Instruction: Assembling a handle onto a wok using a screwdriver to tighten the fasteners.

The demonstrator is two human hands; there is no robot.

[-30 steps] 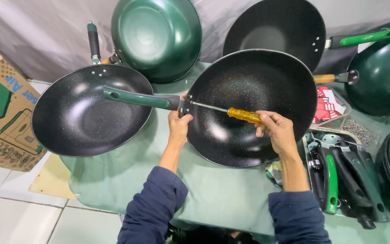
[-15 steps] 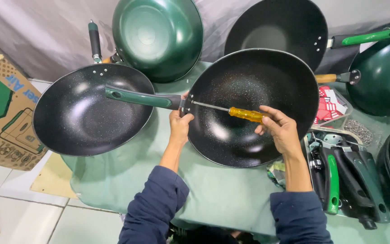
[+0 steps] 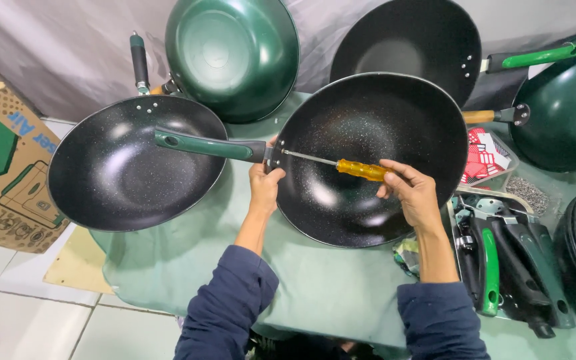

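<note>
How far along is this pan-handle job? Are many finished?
Looks partway. Done: at least the pan on the left and a black pan at the back already carry handles. In hand: the left hand steadies the green handle against the middle pan while the right hand drives a screwdriver at the joint. Left: loose handles wait in the tray.

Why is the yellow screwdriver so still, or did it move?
No. The yellow screwdriver stays put, its tip at the handle bracket on the black wok's rim, gripped by the right hand.
</note>
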